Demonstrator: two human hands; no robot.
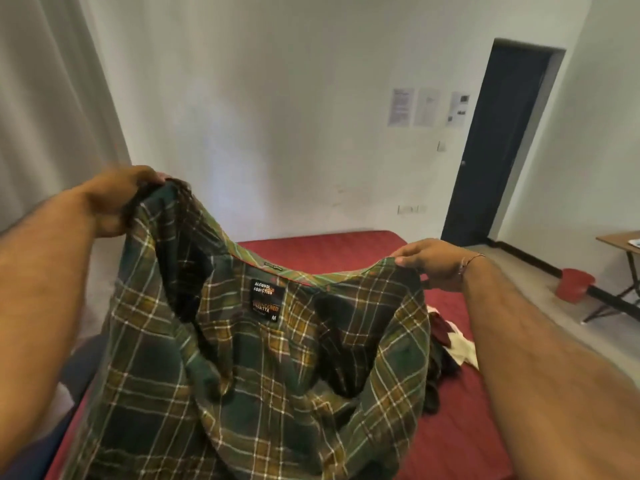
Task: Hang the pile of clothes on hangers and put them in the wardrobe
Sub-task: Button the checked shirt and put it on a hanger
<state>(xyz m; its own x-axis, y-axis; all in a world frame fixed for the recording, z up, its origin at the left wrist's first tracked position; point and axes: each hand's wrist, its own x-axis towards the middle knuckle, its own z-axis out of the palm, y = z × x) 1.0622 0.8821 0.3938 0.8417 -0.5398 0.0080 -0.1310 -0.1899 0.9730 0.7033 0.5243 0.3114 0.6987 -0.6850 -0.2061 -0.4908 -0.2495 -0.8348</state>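
A green and yellow plaid shirt [263,368] hangs spread open in front of me, its inner collar label facing me. My left hand [114,202] grips the shirt's left shoulder, raised higher. My right hand [429,263] pinches the right shoulder at a lower height. Behind the shirt, a pile of clothes [446,344] in dark and white cloth lies on the red bed [346,247]. No hanger or wardrobe is in view.
A dark door [502,143] stands at the back right beside papers [401,107] stuck on the white wall. A wooden table [620,240] and a red bucket [575,284] are at the right. A pale curtain [45,109] hangs at the left.
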